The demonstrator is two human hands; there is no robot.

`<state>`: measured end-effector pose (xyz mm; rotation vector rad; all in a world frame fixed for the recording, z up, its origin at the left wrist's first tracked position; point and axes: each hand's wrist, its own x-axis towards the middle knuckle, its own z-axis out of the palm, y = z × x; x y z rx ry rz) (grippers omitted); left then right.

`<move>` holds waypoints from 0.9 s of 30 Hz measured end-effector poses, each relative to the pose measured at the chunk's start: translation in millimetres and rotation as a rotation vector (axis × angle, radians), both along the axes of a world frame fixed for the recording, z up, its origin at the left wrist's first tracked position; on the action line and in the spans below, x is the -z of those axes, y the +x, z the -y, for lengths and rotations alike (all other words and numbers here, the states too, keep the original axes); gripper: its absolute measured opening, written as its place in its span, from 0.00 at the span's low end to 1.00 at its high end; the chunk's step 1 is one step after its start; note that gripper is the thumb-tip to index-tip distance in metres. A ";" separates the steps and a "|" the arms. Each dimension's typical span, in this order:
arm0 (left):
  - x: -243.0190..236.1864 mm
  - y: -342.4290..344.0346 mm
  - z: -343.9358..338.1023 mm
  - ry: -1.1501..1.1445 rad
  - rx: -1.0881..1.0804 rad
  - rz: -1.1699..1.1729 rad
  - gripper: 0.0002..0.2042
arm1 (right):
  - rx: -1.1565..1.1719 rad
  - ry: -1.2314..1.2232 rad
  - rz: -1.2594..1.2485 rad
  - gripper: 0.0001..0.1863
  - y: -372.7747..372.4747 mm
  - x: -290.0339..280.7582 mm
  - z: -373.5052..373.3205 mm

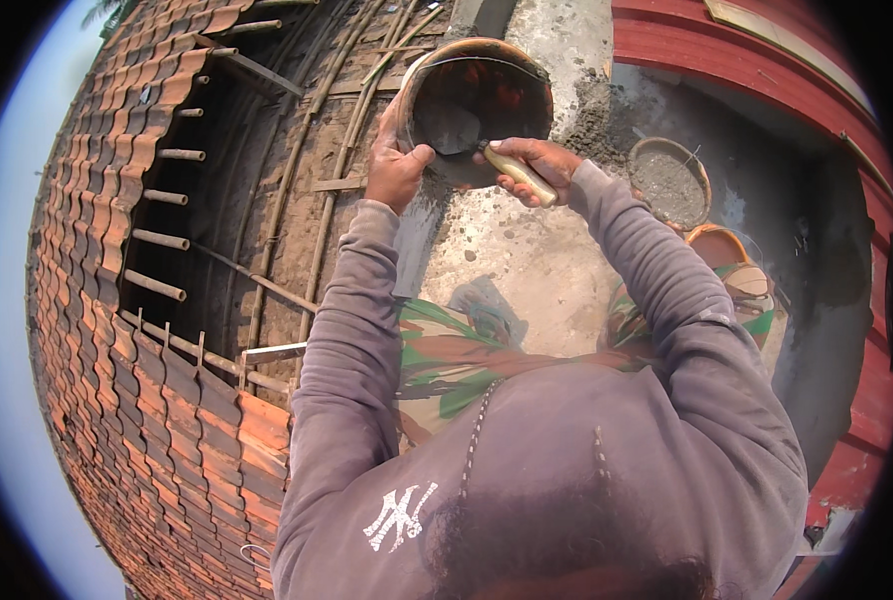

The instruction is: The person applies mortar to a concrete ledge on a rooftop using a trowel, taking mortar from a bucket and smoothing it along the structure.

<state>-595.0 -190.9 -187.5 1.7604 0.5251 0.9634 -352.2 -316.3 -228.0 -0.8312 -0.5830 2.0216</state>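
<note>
My left hand (397, 168) grips the left side of a bucket (515, 92), its thumb at the rim. The bucket is tipped so that its dark inside faces me; a thin wire handle crosses its mouth. In my right hand (545, 160) is a trowel (523, 176), held by its pale handle with the fingers wrapped around it. The trowel's grey blade reaches into the bucket's mouth, near its lower left wall. Whether mortar lies deeper in the bucket is too dark to tell.
On my right stand a bucket of grey mortar (705, 180) and an orange bucket (719, 232). Wet mortar (592, 120) lies along the wall. A tiled roof (117, 260) with open gaps and bamboo poles (312, 190) drops off leftward. Red metal sheeting (767, 60) borders the right.
</note>
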 end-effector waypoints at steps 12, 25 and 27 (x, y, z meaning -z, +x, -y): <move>31.6 -54.2 -65.1 -0.643 -0.566 0.065 0.27 | 0.331 0.205 0.064 0.25 -12.8 -7.5 -2.2; 10.2 -95.2 -76.2 -0.592 -0.975 0.404 0.35 | 0.662 -0.024 0.353 0.22 36.0 97.6 -14.4; 2.8 -94.0 -71.2 -0.622 -0.991 0.405 0.35 | 0.777 -0.029 0.326 0.22 42.4 108.2 -25.6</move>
